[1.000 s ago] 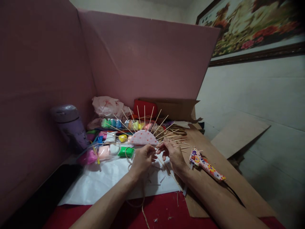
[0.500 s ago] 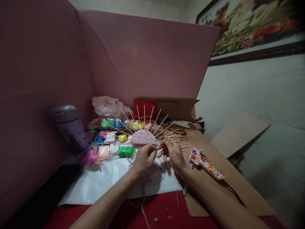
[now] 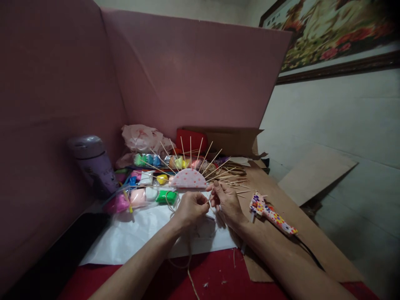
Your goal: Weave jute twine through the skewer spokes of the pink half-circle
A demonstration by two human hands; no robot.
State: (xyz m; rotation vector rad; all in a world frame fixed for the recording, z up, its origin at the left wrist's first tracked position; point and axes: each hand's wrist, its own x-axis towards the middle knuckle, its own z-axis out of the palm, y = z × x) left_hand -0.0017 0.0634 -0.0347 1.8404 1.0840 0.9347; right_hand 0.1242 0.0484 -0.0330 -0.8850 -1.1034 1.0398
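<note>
My left hand (image 3: 191,209) is closed in a pinch on a thin beige twine (image 3: 191,281), whose loose length hangs down over the front of the table. My right hand (image 3: 229,204) faces it, thumb and fingertips pressed together at the twine's short end; the fingers partly hide that spot. Just beyond both hands stands a pale pink half-disc with red dots (image 3: 188,179). Thin wooden sticks (image 3: 190,152) fan out from its curved edge. A white sheet (image 3: 125,241) lies beneath my hands.
On the right, a flower-patterned glue gun (image 3: 272,216) with a black cord rests on brown cardboard (image 3: 315,254). Several bagged clay packets (image 3: 166,197) and a purple flask (image 3: 95,168) are at left. More loose sticks (image 3: 239,183) lie behind my right hand. Pink panels (image 3: 193,75) enclose the back.
My hands have drawn slightly closer together, and the right fingers have closed toward the left fingertips. The whole view has shifted a little; the half-disc stays in place.
</note>
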